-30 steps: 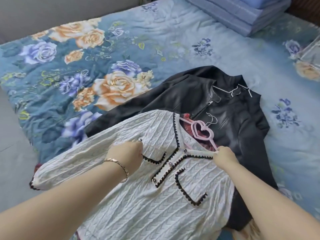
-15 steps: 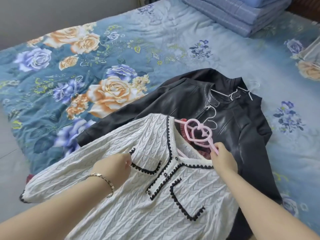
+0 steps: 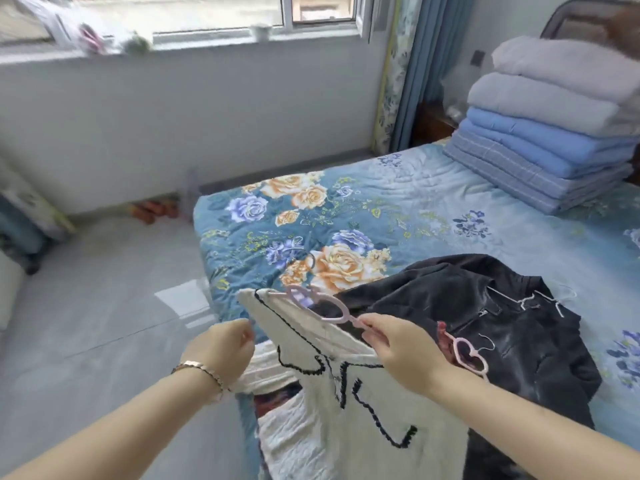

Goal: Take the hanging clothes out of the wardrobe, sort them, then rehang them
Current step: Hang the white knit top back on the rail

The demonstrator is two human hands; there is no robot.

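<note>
you are about in the middle of the job. the black jacket [image 3: 467, 296] is lying on the bed [image 3: 415, 209], not hung back up yet. your right hand [image 3: 405, 351] is pinching the pink hanger [image 3: 332, 310] and holding the white cardigan [image 3: 363, 410] up over the bed's edge. your left hand [image 3: 221, 344] is curling beside the cardigan; i cannot tell if it is gripping any cloth.

My right hand [image 3: 401, 351] now lifts the cardigan [image 3: 346, 427] off the bed [image 3: 415, 209] by its pink hanger [image 3: 332, 308], so it hangs over the edge. My left hand [image 3: 218, 344] is off the front, curled beside the sleeve (grip unclear). A second hanger [image 3: 467, 355], with something red on it, is uncovered on the jacket [image 3: 485, 306].
</note>
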